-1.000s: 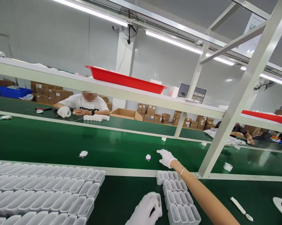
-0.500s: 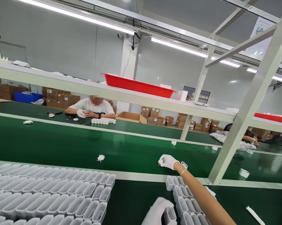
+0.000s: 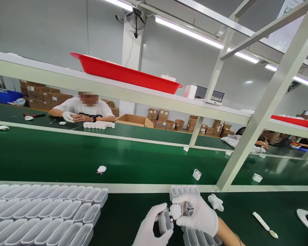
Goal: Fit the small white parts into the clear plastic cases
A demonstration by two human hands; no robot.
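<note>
My left hand (image 3: 151, 228), in a white glove, grips a small light-grey open-topped housing (image 3: 165, 221) low in the middle of the view. My right hand (image 3: 198, 212), gloved too, pinches a small round white part (image 3: 176, 211) with dark bits at its edge, right beside the housing's upper edge. Whether the part touches the housing, I cannot tell. Under and around my right hand stands a group of similar grey housings (image 3: 184, 190), partly covered by it. Long rows of the same housings (image 3: 74, 212) fill the lower left.
The green belt (image 3: 143, 160) carries another white part (image 3: 102, 169) and white ring-like pieces (image 3: 197, 174). On the right lie a crumpled white cloth (image 3: 215, 202) and a brush-like tool (image 3: 265, 224). A slanted post (image 3: 246, 147) supports a shelf with a red tray (image 3: 128, 75). A co-worker (image 3: 85, 107) sits opposite.
My right hand has come back from the belt with the white part and now meets my left hand. My left hand has lifted the housing up and left. The view has shifted right.
</note>
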